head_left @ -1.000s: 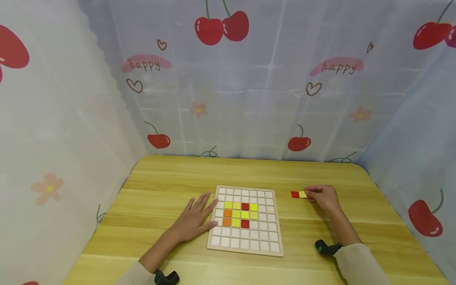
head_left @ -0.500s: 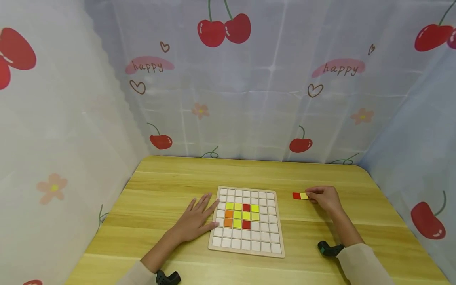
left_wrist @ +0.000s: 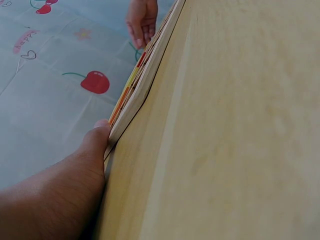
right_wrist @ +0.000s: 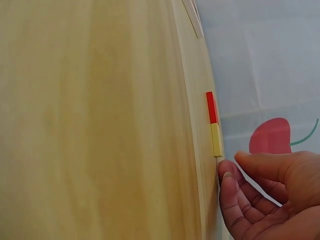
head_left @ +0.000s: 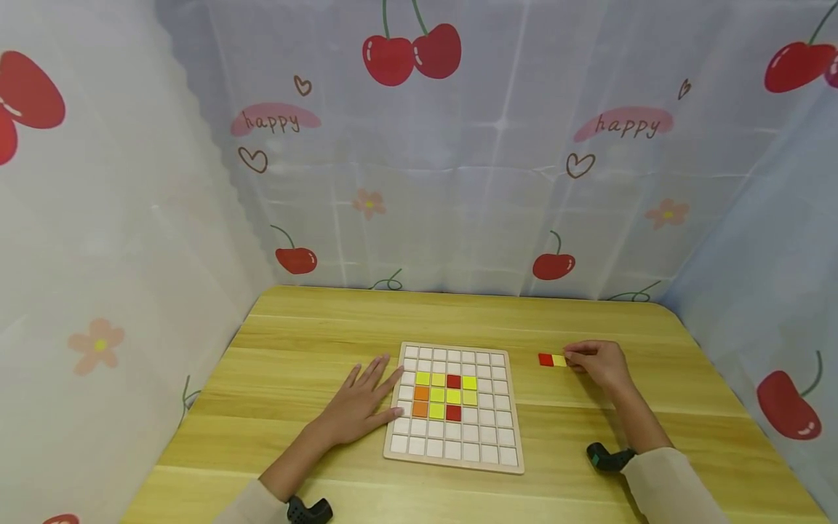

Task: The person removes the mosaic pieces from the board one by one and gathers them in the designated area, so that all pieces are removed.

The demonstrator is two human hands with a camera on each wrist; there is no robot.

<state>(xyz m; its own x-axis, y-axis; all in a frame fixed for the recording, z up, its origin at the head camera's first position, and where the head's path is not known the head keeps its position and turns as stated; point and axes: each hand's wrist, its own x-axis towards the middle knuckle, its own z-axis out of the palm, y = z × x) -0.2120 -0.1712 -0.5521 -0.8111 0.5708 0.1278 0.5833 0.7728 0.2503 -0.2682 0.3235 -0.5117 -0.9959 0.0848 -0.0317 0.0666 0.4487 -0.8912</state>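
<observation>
A square-grid wooden board (head_left: 487,455) lies on the table with coloured tiles set in its middle cells. Yellow tiles (head_left: 436,394) form most of the patch; two red tiles (head_left: 454,413) and two orange tiles (head_left: 421,393) sit among them. The left hand (head_left: 353,407) lies spread flat, its thumb and index finger resting on the board's left edge. To the board's right, a loose red tile (right_wrist: 212,107) and a loose yellow tile (right_wrist: 215,140) lie end to end. The right hand's (head_left: 599,362) curled fingertips meet the yellow tile's right end; whether they pinch it is unclear.
The wooden table (head_left: 314,327) has a printed curtain (head_left: 458,240) with cherries along its back and sides. Black wrist devices (head_left: 609,457) are worn near both sleeves. The other board cells (head_left: 432,447) are bare white squares.
The whole view has shifted slightly as the head moved. Hands, board and tiles keep about the same positions relative to one another.
</observation>
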